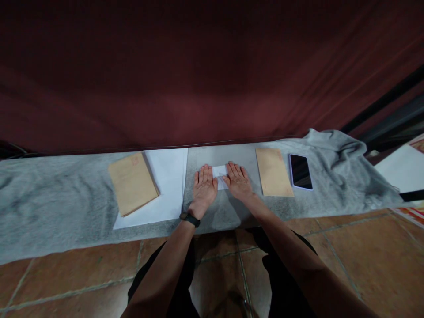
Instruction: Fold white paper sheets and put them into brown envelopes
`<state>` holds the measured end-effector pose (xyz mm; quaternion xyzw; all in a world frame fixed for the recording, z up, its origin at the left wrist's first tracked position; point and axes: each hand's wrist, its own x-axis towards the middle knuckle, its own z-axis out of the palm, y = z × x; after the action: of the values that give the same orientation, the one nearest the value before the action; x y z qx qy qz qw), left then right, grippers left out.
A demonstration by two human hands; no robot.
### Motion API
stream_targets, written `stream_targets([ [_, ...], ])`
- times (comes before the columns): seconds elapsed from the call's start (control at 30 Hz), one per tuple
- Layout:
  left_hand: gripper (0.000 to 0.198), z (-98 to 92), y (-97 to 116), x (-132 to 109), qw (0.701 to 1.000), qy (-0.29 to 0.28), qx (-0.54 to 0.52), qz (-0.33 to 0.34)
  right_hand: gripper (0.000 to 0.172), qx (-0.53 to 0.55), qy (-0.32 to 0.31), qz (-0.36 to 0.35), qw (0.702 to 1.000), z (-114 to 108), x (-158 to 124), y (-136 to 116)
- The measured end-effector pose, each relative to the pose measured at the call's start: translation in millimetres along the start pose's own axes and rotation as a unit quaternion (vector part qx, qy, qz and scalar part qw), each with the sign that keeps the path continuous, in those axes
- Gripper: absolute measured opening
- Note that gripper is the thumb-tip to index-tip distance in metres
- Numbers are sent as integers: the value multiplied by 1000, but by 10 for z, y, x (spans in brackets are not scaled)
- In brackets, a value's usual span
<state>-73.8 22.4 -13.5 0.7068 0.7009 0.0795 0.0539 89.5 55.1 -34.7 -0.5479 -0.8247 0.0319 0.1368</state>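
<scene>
Both of my hands lie flat on a small folded white paper [220, 172] in the middle of the grey cloth [49, 207]. My left hand [204, 187], with a black band on its wrist, covers the paper's left part with fingers stretched out. My right hand [237, 180] presses on the paper's right part, fingers also flat and together. Only the strip of paper between the two hands shows.
A stack of brown envelopes [132, 183] lies on white sheets [167, 185] to the left. One brown envelope [273, 172] and a dark phone [300, 172] lie to the right. A dark red curtain hangs behind; brown floor tiles are in front.
</scene>
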Motion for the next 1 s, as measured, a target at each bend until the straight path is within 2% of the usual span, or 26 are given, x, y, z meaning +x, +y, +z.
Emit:
stream_targets([
  [0.33,64,-24,-112,-45,999,19,22,-35,64,-13,12,33,999,-28,-63,163],
  [0.5,63,-69,-131,-56,998,24,22,-62,64,-7,20,46,999,-122,-89,182],
  [0.63,61,-75,-54,-144,999,35,0,-15,62,32,27,-2,999,-203,-140,43],
  [0.73,59,-44,50,-257,998,20,-14,60,59,62,1,-61,996,-192,-226,-110],
  [0.8,59,-20,98,-319,997,5,-12,79,58,68,-20,-75,995,-157,-287,-175],
  [1.0,60,-13,26,-341,1000,25,7,14,62,39,-18,-62,997,-96,-355,-104],
])
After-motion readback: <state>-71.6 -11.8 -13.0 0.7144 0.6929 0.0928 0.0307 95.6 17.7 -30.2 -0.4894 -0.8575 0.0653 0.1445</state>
